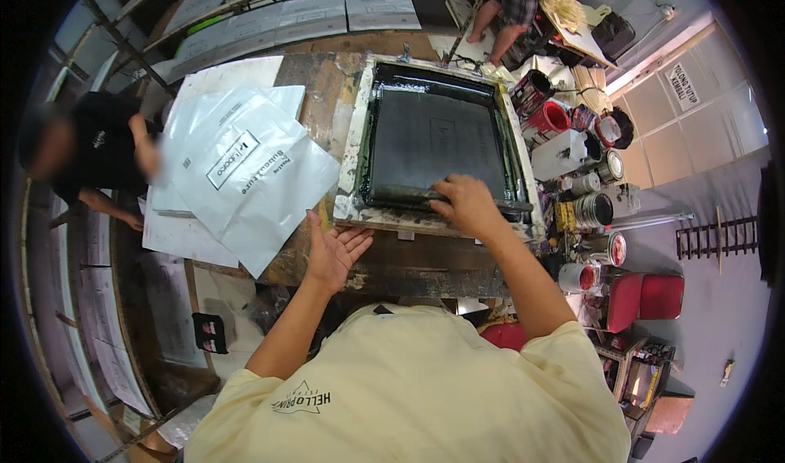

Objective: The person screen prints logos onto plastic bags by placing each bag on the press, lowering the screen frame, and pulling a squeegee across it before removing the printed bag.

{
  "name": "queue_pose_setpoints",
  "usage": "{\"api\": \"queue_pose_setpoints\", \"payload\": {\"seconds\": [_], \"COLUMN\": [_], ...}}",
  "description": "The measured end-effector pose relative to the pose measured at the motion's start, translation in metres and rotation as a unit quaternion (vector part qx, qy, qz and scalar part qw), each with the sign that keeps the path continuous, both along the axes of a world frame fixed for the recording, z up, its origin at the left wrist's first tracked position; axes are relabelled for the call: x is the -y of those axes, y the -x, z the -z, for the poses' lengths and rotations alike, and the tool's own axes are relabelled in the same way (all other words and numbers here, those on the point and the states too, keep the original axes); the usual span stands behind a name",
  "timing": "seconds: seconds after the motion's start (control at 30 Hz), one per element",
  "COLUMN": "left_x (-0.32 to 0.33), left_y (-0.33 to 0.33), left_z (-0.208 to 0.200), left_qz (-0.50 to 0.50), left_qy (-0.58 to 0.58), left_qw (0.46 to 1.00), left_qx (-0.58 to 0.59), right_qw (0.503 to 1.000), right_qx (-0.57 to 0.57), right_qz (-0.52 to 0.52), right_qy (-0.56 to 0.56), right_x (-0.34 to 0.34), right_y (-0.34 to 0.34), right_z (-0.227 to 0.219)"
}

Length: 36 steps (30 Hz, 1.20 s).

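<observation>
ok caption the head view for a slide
Right hand gripping a dark bar across an inky framed screen, left hand open at its near-left corner, printed pale sheets alongside.

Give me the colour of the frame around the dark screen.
The frame is off-white with dark stains, seen best in the head view.

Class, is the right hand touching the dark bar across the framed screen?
Touching. The head view shows the right hand with fingers curled over the dark bar.
</observation>
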<state>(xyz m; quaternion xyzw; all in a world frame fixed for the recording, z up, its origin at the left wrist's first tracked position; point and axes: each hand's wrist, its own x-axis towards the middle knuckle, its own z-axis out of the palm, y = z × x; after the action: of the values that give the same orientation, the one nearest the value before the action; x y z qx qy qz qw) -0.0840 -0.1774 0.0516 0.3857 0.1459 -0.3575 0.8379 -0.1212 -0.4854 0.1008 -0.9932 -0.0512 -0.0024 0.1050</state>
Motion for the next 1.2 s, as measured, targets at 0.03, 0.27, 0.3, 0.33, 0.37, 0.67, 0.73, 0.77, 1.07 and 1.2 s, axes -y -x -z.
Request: {"api": "queue_pose_setpoints", "payload": {"seconds": [0.03,0.27,0.3,0.33,0.37,0.67,0.73,0.77,1.07,1.2], "left_x": [-0.002,-0.002,0.003,0.007,0.011,0.013,0.015,0.015,0.024,0.021], "left_y": [0.001,-0.006,-0.008,-0.01,-0.011,-0.003,-0.003,0.0,0.017,0.012], "left_z": [0.019,0.109,0.109,0.108,0.107,0.116,0.114,0.116,0.111,0.09], "left_qz": [0.007,0.028,0.027,0.027,0.026,0.01,0.001,-0.004,-0.11,-0.073], "left_qy": [-0.024,-0.108,-0.131,-0.154,-0.177,-0.215,-0.216,-0.215,-0.242,-0.241], "left_qw": [0.999,0.988,0.984,0.98,0.975,0.967,0.968,0.969,0.959,0.965], "left_qx": [-0.02,-0.108,-0.116,-0.124,-0.132,-0.134,-0.125,-0.12,-0.099,-0.067], "right_qw": [0.999,0.998,0.998,0.998,1.0,0.993,0.991,0.989,0.999,0.998], "right_qx": [-0.02,-0.034,-0.04,-0.041,-0.016,0.118,0.136,0.149,0.029,0.066], "right_qz": [0.01,0.021,0.021,0.014,0.006,0.011,0.013,0.012,-0.036,0.004], "right_qy": [-0.046,-0.047,-0.037,-0.035,-0.021,-0.002,-0.007,-0.009,-0.023,0.013], "right_x": [-0.001,-0.039,-0.039,-0.037,-0.032,0.055,0.083,0.096,0.162,0.14], "right_y": [0.011,0.044,0.045,0.045,0.04,-0.147,-0.199,-0.221,-0.311,-0.279], "right_z": [0.025,0.121,0.129,0.136,0.144,0.172,0.172,0.171,0.133,0.149]}}
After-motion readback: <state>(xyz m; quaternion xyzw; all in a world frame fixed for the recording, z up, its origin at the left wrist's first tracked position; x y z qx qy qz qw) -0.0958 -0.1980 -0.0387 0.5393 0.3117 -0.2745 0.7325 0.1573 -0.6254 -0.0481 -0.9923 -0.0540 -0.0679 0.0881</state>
